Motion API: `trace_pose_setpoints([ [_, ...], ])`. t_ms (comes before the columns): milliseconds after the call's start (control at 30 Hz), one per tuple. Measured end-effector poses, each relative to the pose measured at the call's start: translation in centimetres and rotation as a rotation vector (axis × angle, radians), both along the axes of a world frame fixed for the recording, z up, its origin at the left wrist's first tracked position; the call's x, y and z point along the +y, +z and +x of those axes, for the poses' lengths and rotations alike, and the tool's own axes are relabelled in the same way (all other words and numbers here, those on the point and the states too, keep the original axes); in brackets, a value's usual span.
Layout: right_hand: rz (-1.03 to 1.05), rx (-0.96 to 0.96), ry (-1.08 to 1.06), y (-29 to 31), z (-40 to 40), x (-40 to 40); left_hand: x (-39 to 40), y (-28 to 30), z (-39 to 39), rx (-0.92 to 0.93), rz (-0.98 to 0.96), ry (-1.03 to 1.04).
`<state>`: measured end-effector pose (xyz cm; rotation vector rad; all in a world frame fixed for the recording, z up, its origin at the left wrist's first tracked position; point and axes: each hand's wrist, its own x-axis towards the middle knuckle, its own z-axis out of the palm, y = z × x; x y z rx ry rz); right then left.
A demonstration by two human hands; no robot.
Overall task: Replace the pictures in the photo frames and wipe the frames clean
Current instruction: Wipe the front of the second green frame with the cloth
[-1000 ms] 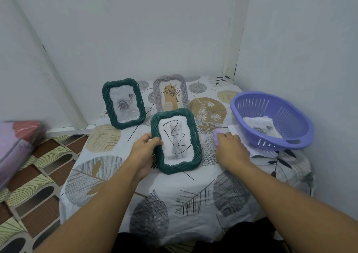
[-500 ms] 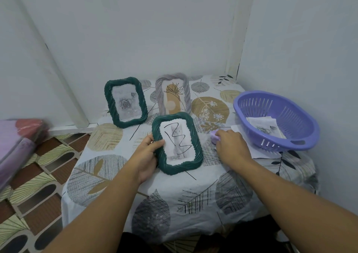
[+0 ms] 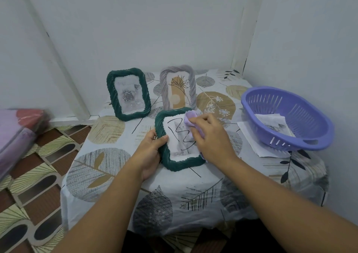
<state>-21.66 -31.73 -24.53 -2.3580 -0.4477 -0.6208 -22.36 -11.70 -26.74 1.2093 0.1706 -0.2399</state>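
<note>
Since half a second ago the right hand (image 3: 210,138) has left the tablecloth beside the basket and come across onto the near green frame (image 3: 180,139), carrying a small purple cloth (image 3: 190,120) with it. The fingers are curled over the cloth and press it against the upper right of the glass, where a black scribble (image 3: 181,133) crosses the grey picture. The left hand (image 3: 152,149) grips the frame's left edge, thumb on the front, steadying it where it leans on the table (image 3: 108,161).

This reads as the start of the wiping step for this frame; the scribble looks untouched so far, so the cleaning is judged barely begun.

Behind stand a second green frame (image 3: 128,93) with a rose picture and a grey frame (image 3: 177,88) with a plant drawing, both upright and well clear of the hands. The purple basket (image 3: 286,118) to the right holds loose prints (image 3: 272,122), with another sheet (image 3: 257,142) lying partly under it.
</note>
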Motion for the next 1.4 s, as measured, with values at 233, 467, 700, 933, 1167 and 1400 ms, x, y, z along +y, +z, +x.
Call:
trace_pose_setpoints([
  [233,-0.233,-0.122,0.103,-1.3,1.1,1.1,0.2,-0.1,-0.4,-0.039,-0.077,-0.027],
  [467,-0.319,-0.158,0.141,-1.6,-0.6,1.0,0.3,0.0,-0.7,-0.061,-0.106,-0.036],
  [700,-0.321,-0.156,0.117,-0.5,1.3,2.0,0.2,0.1,-0.8,-0.067,-0.105,-0.051],
  [933,-0.304,-0.148,0.147,-1.7,-1.2,0.4,0.3,-0.1,-0.7,-0.069,-0.103,-0.049],
  [1167,-0.322,-0.137,0.151,-1.1,0.4,1.4,0.2,0.0,-0.8,-0.077,-0.100,-0.056],
  [1400,-0.271,-0.120,0.136,-1.5,-0.1,1.1,0.2,0.1,-0.9,-0.087,-0.099,-0.042],
])
